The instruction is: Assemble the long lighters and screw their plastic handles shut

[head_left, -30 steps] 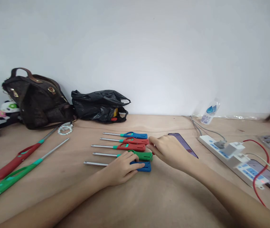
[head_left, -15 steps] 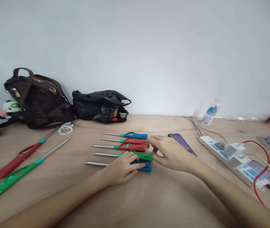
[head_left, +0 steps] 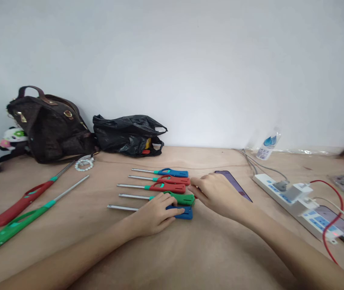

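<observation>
Several long-nosed gas lighters lie side by side, metal tips pointing left: a far blue lighter, a far red lighter, a nearer red lighter, a green lighter and a near blue lighter. Resting over the two nearest handles is my left hand, its fingers spread and lying on them. Just off the handle ends, my right hand has its fingers curled and pressed together. A small red bit shows by its fingertips; what it holds, if anything, is hidden.
At left lie a larger red lighter, a larger green lighter and a bead bracelet. Behind are a dark backpack and a black plastic bag. A phone, power strip and bottle are at right.
My right hand's fingers have closed in, and its wrist has turned slightly near the handle ends. The red handles show more fully. My left hand has stayed in place.
</observation>
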### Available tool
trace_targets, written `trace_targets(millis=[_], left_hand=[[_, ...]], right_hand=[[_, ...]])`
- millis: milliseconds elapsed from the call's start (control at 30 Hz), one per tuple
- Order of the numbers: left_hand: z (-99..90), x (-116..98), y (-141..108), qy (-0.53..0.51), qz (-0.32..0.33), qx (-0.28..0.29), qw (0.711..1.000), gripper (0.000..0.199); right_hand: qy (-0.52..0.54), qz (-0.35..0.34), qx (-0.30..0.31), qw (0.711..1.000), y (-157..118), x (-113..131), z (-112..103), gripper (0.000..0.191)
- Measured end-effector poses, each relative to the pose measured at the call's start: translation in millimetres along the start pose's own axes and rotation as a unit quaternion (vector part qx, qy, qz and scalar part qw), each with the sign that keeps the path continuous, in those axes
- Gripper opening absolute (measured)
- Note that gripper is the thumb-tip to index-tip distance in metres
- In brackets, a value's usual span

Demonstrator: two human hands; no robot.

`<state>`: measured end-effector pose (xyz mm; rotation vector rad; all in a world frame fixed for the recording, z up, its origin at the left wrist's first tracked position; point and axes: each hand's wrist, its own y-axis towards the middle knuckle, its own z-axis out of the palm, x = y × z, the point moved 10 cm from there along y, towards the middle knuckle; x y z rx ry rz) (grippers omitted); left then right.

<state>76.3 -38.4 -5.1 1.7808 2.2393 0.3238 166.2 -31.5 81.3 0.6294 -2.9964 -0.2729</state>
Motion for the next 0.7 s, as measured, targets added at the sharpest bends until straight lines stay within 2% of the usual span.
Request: trace_targets(millis=[100, 267, 367, 467, 567, 633, 700], left_hand=[[0.4, 0, 0, 0.002, -0.003, 0.002, 1.0, 0.032], [1.3, 1, 0, 0.0, -0.007, 0.004, 1.0, 0.032], [1.5, 2, 0, -0.001, -0.004, 0.002, 1.0, 0.032], [1.3, 1, 0, -0.003, 0.003, -0.001, 1.0, 0.032], [1.1, 1, 0, -0.004, 0.004, 0.0, 1.0, 0.032], [0.4, 0, 0, 0.0, 0.006, -0.001, 1.0, 0.032], [-0.1, 0, 0, 0.006, 0.003, -0.001, 1.0, 0.032]], right_hand=[[0.047, -0.041, 0.003, 0.998, -1, 9, -1, 0.01], [0.063, -0.002, 0.001, 0.998, -1, 1, 2, 0.015], [0.142, -0.023, -0.003, 0.99, 0, 1, 1, 0.006], [0.236, -0.057, -0.042, 0.969, -1, 0, -12, 0.005], [0.239, -0.064, -0.1, 0.964, -2, -3, -24, 0.013], [0.2, -0.053, -0.076, 0.975, 0, -3, -15, 0.016], [0.14, -0.038, 0.0, 0.989, 5, -1, 10, 0.018]])
